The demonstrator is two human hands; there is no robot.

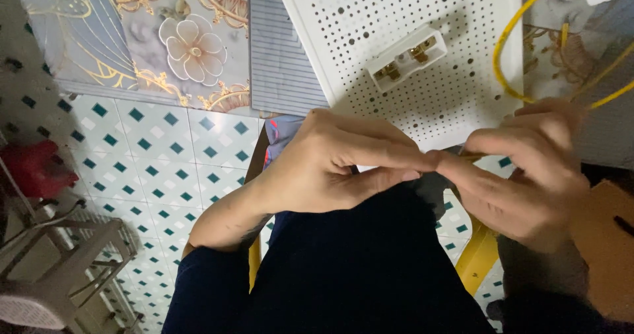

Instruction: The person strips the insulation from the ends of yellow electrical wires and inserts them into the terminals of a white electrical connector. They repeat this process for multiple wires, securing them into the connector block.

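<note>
Wire (512, 50), yellow, loops over the white perforated board (396, 17) and comes down into the right hand (528, 169), whose pinched fingertips meet those of the left hand (337, 166) on its end, just below the board's white terminal block (406, 58).

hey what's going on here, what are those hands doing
A person is seen from above, with both hands brought together fingertip to fingertip. The left hand and the right hand pinch something thin between them, apparently the end of the yellow wire that loops up past the right hand; the pinched spot itself is hidden by the fingers. Just beyond the hands lies a white perforated board with a small white terminal block mounted on it. Nothing touches the block at this moment.
</note>
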